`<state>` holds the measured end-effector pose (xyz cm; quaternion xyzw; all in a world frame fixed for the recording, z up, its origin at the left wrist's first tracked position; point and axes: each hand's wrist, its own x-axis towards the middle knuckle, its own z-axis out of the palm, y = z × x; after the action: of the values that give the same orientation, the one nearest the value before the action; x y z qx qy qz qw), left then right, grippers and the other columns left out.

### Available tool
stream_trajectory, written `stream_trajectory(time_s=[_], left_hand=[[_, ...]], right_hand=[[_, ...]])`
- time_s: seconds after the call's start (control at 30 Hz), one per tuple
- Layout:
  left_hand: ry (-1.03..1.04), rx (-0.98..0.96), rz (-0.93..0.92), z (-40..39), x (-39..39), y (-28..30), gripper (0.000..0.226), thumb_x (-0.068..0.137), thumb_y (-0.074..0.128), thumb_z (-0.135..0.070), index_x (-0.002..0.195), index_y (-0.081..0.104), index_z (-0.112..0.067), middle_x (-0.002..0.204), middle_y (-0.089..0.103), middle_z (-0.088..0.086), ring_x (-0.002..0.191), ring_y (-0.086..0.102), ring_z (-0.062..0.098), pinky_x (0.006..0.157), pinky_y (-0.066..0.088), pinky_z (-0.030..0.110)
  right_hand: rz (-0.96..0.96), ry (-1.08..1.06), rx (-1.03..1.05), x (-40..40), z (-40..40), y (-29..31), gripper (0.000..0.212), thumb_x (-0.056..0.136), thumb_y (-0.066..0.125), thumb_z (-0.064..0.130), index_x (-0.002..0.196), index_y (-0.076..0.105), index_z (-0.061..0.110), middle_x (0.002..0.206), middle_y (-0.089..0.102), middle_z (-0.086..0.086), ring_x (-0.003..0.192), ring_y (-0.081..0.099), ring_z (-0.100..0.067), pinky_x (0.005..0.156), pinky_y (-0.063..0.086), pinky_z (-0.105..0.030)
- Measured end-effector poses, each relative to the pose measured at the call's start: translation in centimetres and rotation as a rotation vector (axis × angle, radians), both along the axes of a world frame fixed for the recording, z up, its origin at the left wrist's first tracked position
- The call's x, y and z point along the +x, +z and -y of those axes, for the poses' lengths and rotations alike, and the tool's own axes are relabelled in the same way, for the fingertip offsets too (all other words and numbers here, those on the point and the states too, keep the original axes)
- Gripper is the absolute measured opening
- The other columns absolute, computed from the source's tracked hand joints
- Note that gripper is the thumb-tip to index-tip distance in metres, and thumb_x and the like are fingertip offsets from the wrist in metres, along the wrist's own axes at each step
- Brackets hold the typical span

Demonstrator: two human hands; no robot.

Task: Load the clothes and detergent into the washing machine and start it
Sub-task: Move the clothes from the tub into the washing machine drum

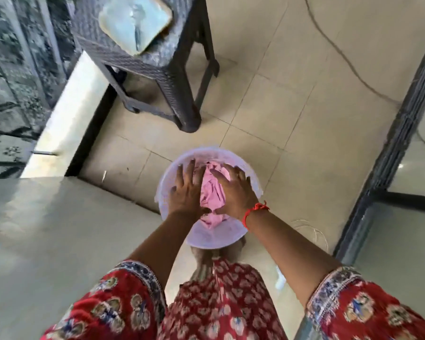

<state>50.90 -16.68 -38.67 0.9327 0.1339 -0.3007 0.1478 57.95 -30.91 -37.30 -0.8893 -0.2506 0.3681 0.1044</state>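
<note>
nearest are the red flowered sleeves [113,300] with patterned cuffs, and between them the same red cloth hanging down the person's front. just beyond that hem sits the landmark, a pale translucent tub [215,238] on the tiled floor [280,106], its near rim almost touching the hem. both forearms reach down into the tub. the left hand [185,192] lies over the tub's left half, fingers spread and fairly straight, fingertips towards the far rim, palm down on the contents. the right hand [233,192] lies over the right half, fingers likewise spread and released, pressing flat on the pink clothes [210,196] that fill the middle of the tub and show between the two hands. neither hand is clenched on the cloth. a red thread band [252,212] circles the right wrist, just at the tub's right rim. left of the tub is a broad pale flat surface [47,241]. right of the tub runs a dark door frame [388,148]. beyond the tub, well apart, stands a dark woven stool [157,69] with a pale square tray [135,20] on top, and a thin cable [341,52] trails over the tiles far right of it.
</note>
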Motion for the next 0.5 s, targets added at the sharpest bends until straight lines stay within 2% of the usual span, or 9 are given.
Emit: stream_trajectory(time_s=[0.07,0.13,0.27,0.4,0.5], left_hand=[[-0.022,-0.022,-0.02,0.3,-0.3,-4.0,0.142,0.054,0.083,-0.058,0.138,-0.028,-0.031,0.163,0.003,0.011,0.148,0.006,0.04,0.106,0.04,0.054],[-0.07,0.017,-0.048,0.4,-0.4,-7.2,0.138,0.057,0.082,-0.06,0.144,-0.023,-0.034,0.163,0.003,0.01,0.149,0.007,0.038,0.104,0.043,0.05],[-0.226,0.134,-0.187,0.1,-0.3,-14.4,0.125,0.072,0.07,-0.063,0.151,-0.019,-0.026,0.162,-0.014,0.006,0.149,-0.005,0.034,0.116,0.025,0.044],[-0.298,0.17,-0.198,-0.4,-0.2,-20.9,0.128,0.068,0.072,-0.065,0.151,-0.017,-0.027,0.162,-0.009,0.007,0.148,0.002,0.037,0.115,0.027,0.047],[-0.354,0.183,-0.272,-0.9,-0.1,-24.5,0.135,0.064,0.069,-0.073,0.146,-0.03,-0.029,0.16,-0.022,0.006,0.148,-0.009,0.038,0.115,0.021,0.058]], right_hand=[[-0.014,-0.003,-0.014,0.1,0.0,-3.8,0.113,0.061,0.083,0.053,0.151,0.018,0.034,0.159,0.012,-0.009,0.144,0.014,-0.037,0.115,0.02,-0.052],[-0.044,0.004,-0.06,-0.1,0.2,-7.4,0.119,0.058,0.084,0.055,0.152,0.013,0.036,0.161,0.006,-0.008,0.145,0.009,-0.039,0.116,0.017,-0.055],[-0.089,0.054,-0.168,-0.7,0.7,-14.8,0.131,0.053,0.086,0.056,0.151,0.001,0.039,0.161,-0.009,-0.006,0.147,-0.009,-0.039,0.114,0.009,-0.061],[-0.104,0.147,-0.243,-1.2,1.3,-21.7,0.141,0.046,0.089,0.057,0.151,-0.005,0.041,0.161,-0.014,-0.004,0.145,-0.014,-0.042,0.111,0.015,-0.068],[-0.129,0.16,-0.276,-1.7,1.5,-25.5,0.148,0.042,0.09,0.058,0.147,-0.014,0.045,0.159,-0.022,0.001,0.144,-0.02,-0.042,0.107,0.02,-0.072]])
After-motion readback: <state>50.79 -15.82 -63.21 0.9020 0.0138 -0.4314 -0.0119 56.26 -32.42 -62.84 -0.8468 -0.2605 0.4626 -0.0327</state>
